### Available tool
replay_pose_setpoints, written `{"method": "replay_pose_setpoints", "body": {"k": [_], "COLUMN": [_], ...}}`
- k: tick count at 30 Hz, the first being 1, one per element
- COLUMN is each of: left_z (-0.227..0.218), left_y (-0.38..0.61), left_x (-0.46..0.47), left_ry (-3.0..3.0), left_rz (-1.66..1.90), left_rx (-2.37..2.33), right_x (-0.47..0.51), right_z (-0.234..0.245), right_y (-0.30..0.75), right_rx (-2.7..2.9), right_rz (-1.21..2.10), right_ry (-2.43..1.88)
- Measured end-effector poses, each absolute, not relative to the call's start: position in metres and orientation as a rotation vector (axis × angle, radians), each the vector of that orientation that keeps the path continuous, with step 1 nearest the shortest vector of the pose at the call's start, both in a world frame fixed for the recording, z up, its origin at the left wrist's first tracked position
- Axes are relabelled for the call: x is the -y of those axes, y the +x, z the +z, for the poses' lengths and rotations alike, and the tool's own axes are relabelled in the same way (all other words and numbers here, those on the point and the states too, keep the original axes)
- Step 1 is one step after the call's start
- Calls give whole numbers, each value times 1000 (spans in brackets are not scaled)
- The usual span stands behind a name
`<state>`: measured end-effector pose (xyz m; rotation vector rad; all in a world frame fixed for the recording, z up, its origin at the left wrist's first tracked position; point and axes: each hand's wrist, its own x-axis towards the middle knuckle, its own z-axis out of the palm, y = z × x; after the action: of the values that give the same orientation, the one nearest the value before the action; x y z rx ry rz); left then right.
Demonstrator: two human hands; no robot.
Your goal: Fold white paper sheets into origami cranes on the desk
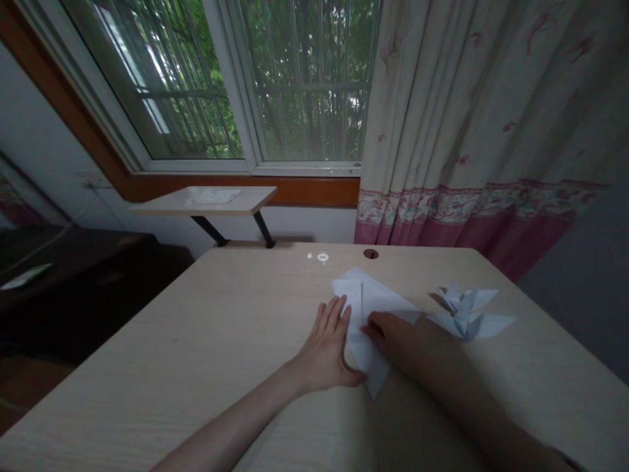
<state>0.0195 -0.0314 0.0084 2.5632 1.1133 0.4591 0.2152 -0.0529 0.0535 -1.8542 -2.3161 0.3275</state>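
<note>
1. Head view: rests left hand [328,351], thumb wide of fingers, on white sheet [356,321], just short of the desk's [246,314] far edge.
2. Rests curled right hand [396,337] there too; cannot tell whether pinching.
3. Near right edge: folded paper [464,318].

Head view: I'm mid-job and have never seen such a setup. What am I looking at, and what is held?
There is no machine: the two bare hands belong to the person wearing the camera. It sits on the head and looks forward and down; this is its one picture. On the pale table lies a folded white sheet. The left hand rests at its left side, thumb spread. The right hand has curled fingers at its middle; whether they pinch it, I cannot tell. To the right lies folded white paper. At the back left is a small raised shelf.
</note>
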Motion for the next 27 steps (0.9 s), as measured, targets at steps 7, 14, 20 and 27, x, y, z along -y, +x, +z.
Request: {"method": "replay_pose_setpoints", "body": {"k": [7,14,20,27], "left_z": [16,16,12,12], "left_y": [22,24,25,25], "left_x": [37,41,43,43], "left_ry": [2531,2509,2528,2535], "left_rz": [324,251,313,323], "left_rx": [-1140,-1154,-1142,-1106], "right_x": [49,49,51,53], "right_z": [46,43,47,50], "right_y": [215,217,217,218], "right_rx": [2320,2314,2302,2295], "right_rz": [321,313,323,330], "right_ry": [-1846,-1842,-1838,-1840]}}
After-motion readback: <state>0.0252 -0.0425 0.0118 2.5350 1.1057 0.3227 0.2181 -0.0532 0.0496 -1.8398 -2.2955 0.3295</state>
